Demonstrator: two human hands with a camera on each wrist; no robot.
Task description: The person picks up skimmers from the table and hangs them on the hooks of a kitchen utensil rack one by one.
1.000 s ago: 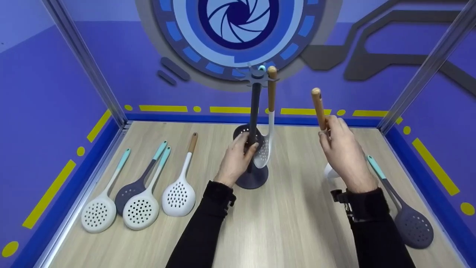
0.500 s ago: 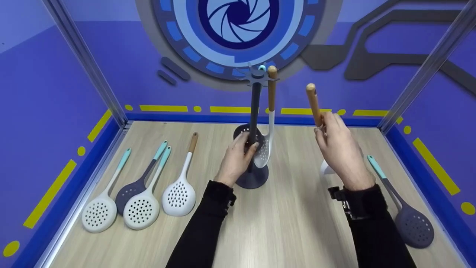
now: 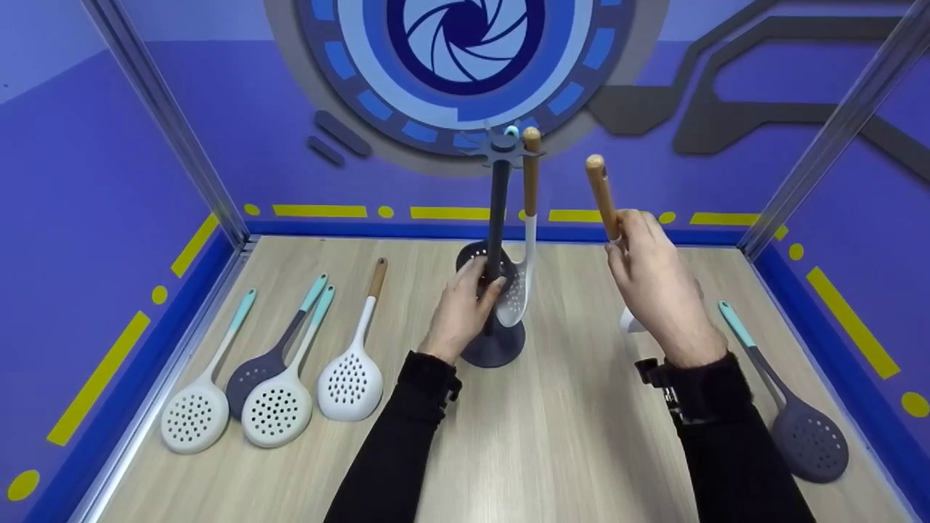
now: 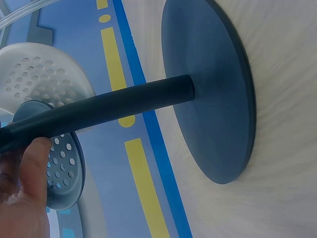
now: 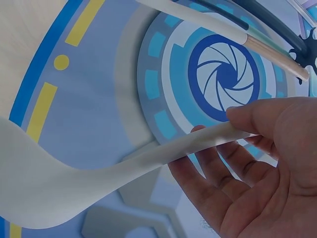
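Observation:
My left hand (image 3: 459,309) grips the black pole of a utensil stand (image 3: 497,211) in the head view. The stand's round base (image 4: 213,94) fills the middle of the left wrist view. From its hooked top hang a white skimmer with a wooden handle (image 3: 531,181) and a dark skimmer (image 4: 67,171). To the right of the stand, my right hand (image 3: 654,283) holds a white cooking spoon (image 5: 119,173) raised, its wooden handle (image 3: 601,192) pointing up. In the right wrist view fingers and thumb pinch its white neck. No holes show in the visible part of its head.
At left on the wooden table (image 3: 552,436) lie a pale skimmer (image 3: 195,418), a dark skimmer (image 3: 251,378), another pale skimmer (image 3: 277,410) and a white wooden-handled skimmer (image 3: 350,385). At right lies a dark skimmer (image 3: 810,439). Blue-purple panels (image 3: 349,181) enclose the table.
My right hand has moved left and slightly up with the white cooking spoon, nearer to the stand. The left hand and the stand have stayed in place.

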